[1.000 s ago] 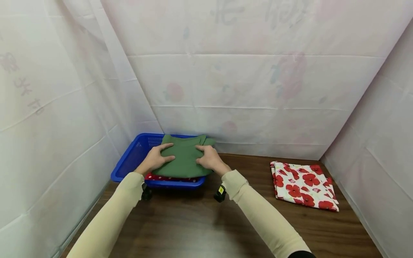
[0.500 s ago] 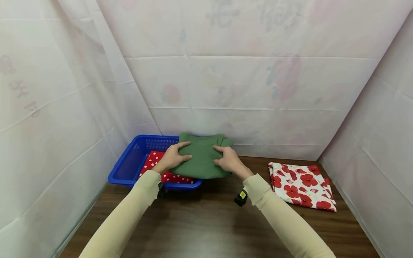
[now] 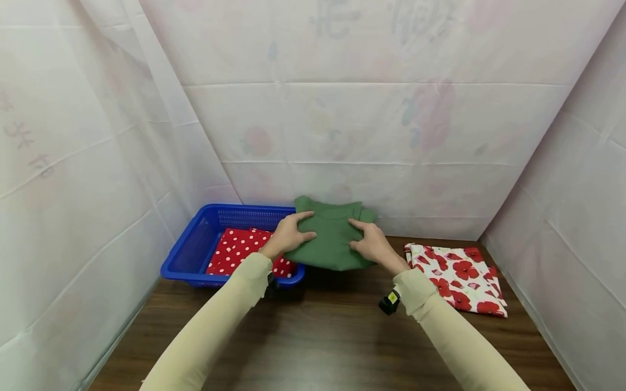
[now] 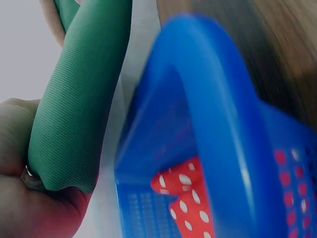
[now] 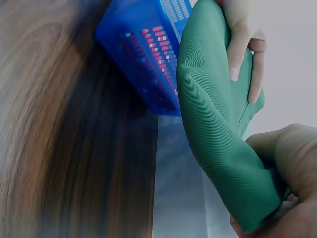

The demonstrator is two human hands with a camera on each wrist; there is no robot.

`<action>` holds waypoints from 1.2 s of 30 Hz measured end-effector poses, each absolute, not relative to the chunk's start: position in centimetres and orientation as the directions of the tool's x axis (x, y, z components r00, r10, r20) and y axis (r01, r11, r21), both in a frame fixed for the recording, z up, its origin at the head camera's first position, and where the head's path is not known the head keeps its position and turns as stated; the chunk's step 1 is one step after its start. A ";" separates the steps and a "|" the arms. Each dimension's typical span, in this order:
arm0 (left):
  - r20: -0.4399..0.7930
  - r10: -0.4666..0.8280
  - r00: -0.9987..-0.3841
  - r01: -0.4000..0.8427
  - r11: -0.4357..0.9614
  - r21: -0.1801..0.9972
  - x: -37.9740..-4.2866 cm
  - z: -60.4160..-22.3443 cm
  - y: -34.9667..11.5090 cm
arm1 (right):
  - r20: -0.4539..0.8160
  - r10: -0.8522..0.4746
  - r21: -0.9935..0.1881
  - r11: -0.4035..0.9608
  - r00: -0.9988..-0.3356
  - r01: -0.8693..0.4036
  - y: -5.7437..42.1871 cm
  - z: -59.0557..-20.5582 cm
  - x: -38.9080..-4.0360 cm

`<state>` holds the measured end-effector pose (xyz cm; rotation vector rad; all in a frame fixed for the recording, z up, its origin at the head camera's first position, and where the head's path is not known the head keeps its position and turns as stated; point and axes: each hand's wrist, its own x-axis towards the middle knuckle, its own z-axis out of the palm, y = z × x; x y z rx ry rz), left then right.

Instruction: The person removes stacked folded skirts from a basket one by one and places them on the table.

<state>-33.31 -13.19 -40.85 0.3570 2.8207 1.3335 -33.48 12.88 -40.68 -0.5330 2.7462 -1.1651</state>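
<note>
Both hands hold a folded green cloth [image 3: 332, 239] by its two sides, lifted above the table beside the basket. My left hand [image 3: 288, 234] grips its left side, thumb and a finger on top and the other fingers hidden beneath. On the opposite side my right hand [image 3: 374, 243] grips the cloth the same way; in the right wrist view the right hand [image 5: 292, 168] pinches its edge. A blue plastic basket [image 3: 188, 247] stands at the left, with a folded red cloth with white dots [image 3: 237, 247] lying in it. The green cloth hangs just past the basket's right end.
A folded white cloth with red flowers [image 3: 457, 279] lies on the right of the brown wooden table [image 3: 318, 336]. White sheets [image 3: 371, 125] enclose the table at the back and on both sides.
Both hands have carried the green cloth rightward from over the basket to beside it. The dotted red cloth in the basket has come into fuller view.
</note>
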 end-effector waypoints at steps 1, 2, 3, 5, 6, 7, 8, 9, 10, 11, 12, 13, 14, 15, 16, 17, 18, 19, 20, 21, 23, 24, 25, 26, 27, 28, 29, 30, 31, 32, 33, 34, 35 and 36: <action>0.098 0.208 -0.973 0.208 0.613 0.762 -33.4 -40.8 -12.8 | 0.035 -0.355 -0.715 0.645 -0.934 -0.272 13.2 -40.7 -33.5; 0.102 0.211 -0.972 0.213 0.615 0.759 -33.5 -40.8 -12.4 | 0.036 -0.350 -0.714 0.646 -0.936 -0.270 13.6 -40.8 -33.5; 0.107 0.215 -0.971 0.220 0.617 0.755 -33.7 -40.8 -12.0 | 0.037 -0.345 -0.712 0.650 -0.938 -0.267 14.0 -40.9 -33.6; 0.113 0.227 -0.967 0.233 0.622 0.747 -33.9 -40.8 -11.2 | 0.037 -0.332 -0.705 0.660 -0.943 -0.260 14.7 -41.0 -33.6; 0.115 0.232 -0.966 0.238 0.624 0.744 -34.0 -40.8 -10.8 | 0.039 -0.327 -0.703 0.663 -0.944 -0.258 15.1 -41.1 -33.7; 0.115 0.234 -0.965 0.240 0.623 0.745 -34.0 -40.8 -10.5 | 0.040 -0.324 -0.701 0.665 -0.945 -0.258 15.4 -41.2 -33.7; 0.114 0.233 -0.966 0.238 0.619 0.748 -34.0 -40.8 -10.1 | 0.043 -0.320 -0.700 0.666 -0.947 -0.257 15.7 -41.2 -33.7; 0.114 0.231 -0.966 0.236 0.617 0.751 -33.9 -40.9 -9.8 | 0.045 -0.314 -0.703 0.665 -0.948 -0.254 16.0 -41.3 -33.6; 0.116 0.225 -0.967 0.233 0.613 0.755 -33.9 -40.9 -9.4 | 0.048 -0.312 -0.706 0.661 -0.949 -0.253 16.3 -41.4 -33.6; 0.116 0.217 -0.969 0.227 0.607 0.762 -33.9 -40.9 -9.1 | 0.050 -0.314 -0.710 0.656 -0.948 -0.255 16.5 -41.5 -33.5; 0.117 0.210 -0.971 0.223 0.604 0.765 -33.8 -41.0 -8.8 | 0.053 -0.316 -0.712 0.653 -0.947 -0.258 16.8 -41.6 -33.5; 0.120 0.203 -0.972 0.220 0.601 0.768 -33.8 -41.1 -8.5 | 0.056 -0.320 -0.716 0.648 -0.946 -0.261 17.0 -41.7 -33.5; 0.119 0.196 -0.973 0.215 0.597 0.773 -33.8 -41.3 -8.2 | 0.056 -0.324 -0.719 0.643 -0.944 -0.263 17.3 -41.8 -33.5; 0.120 0.190 -0.974 0.212 0.597 0.774 -33.7 -41.4 -7.9 | 0.056 -0.329 -0.722 0.639 -0.943 -0.265 17.6 -42.0 -33.6; 0.122 0.187 -0.975 0.211 0.594 0.776 -33.7 -41.5 -7.6 | 0.056 -0.332 -0.721 0.639 -0.942 -0.268 17.8 -42.1 -33.6; 0.122 0.185 -0.975 0.210 0.596 0.775 -33.8 -41.6 -7.3 | 0.056 -0.330 -0.719 0.642 -0.942 -0.267 18.0 -42.3 -33.7; 0.122 0.184 -0.975 0.209 0.593 0.777 -33.8 -41.8 -6.9 | 0.055 -0.327 -0.718 0.644 -0.943 -0.265 18.3 -42.4 -33.8; 0.122 0.183 -0.976 0.208 0.589 0.781 -33.7 -42.0 -6.6 | 0.051 -0.323 -0.718 0.645 -0.945 -0.259 18.5 -42.6 -33.9; 0.117 0.179 -0.977 0.201 0.584 0.786 -33.7 -42.2 -6.3 | 0.048 -0.320 -0.716 0.649 -0.946 -0.256 18.7 -42.8 -33.9; 0.114 0.177 -0.978 0.198 0.581 0.789 -33.6 -42.4 -6.0 | 0.048 -0.315 -0.714 0.653 -0.948 -0.252 18.9 -43.0 -33.9; 0.107 0.170 -0.980 0.187 0.578 0.794 -33.6 -43.0 -5.5 | 0.043 -0.294 -0.715 0.659 -0.955 -0.235 19.2 -43.6 -34.0; 0.098 0.167 -0.981 0.178 0.572 0.800 -33.5 -43.3 -5.3 | 0.042 -0.287 -0.717 0.658 -0.957 -0.229 19.4 -43.9 -34.0; 0.093 0.162 -0.982 0.171 0.574 0.801 -33.4 -43.6 -5.1 | 0.040 -0.280 -0.719 0.658 -0.959 -0.222 19.5 -44.2 -34.0; 0.095 0.155 -0.983 0.168 0.580 0.797 -33.4 -43.9 -4.9 | 0.041 -0.271 -0.722 0.658 -0.962 -0.216 19.7 -44.6 -34.0; 0.099 0.147 -0.984 0.167 0.584 0.795 -33.3 -44.2 -4.7 | 0.038 -0.262 -0.725 0.657 -0.964 -0.207 19.8 -44.9 -33.9; 0.100 0.137 -0.986 0.162 0.585 0.795 -33.3 -44.5 -4.5 | 0.035 -0.251 -0.729 0.656 -0.967 -0.196 19.9 -45.3 -33.9; 0.101 0.128 -0.987 0.158 0.584 0.796 -33.2 -44.8 -4.3 | 0.035 -0.247 -0.731 0.654 -0.968 -0.193 20.0 -45.6 -33.9; 0.100 0.118 -0.988 0.151 0.584 0.798 -33.1 -45.1 -4.1 | 0.032 -0.242 -0.732 0.655 -0.970 -0.187 20.1 -46.0 -33.9; 0.102 0.109 -0.989 0.147 0.585 0.798 -33.0 -45.5 -4.0 | 0.032 -0.244 -0.735 0.651 -0.969 -0.188 20.1 -46.3 -33.9; 0.102 0.100 -0.990 0.142 0.583 0.800 -33.0 -45.8 -3.9 | 0.030 -0.241 -0.742 0.645 -0.970 -0.183 20.2 -46.6 -33.9; 0.097 0.091 -0.991 0.132 0.580 0.804 -32.9 -46.1 -3.7 | 0.026 -0.244 -0.749 0.637 -0.970 -0.180 20.2 -46.8 -33.9; 0.092 0.084 -0.992 0.124 0.579 0.806 -32.8 -46.4 -3.6 | 0.027 -0.247 -0.755 0.630 -0.969 -0.182 20.2 -47.1 -33.8; 0.091 0.080 -0.993 0.120 0.585 0.802 -32.8 -46.7 -3.5 | 0.026 -0.249 -0.760 0.625 -0.968 -0.181 20.2 -47.3 -33.8; 0.086 0.075 -0.993 0.114 0.586 0.802 -32.8 -47.0 -3.5 | 0.020 -0.251 -0.765 0.620 -0.968 -0.176 20.2 -47.5 -33.8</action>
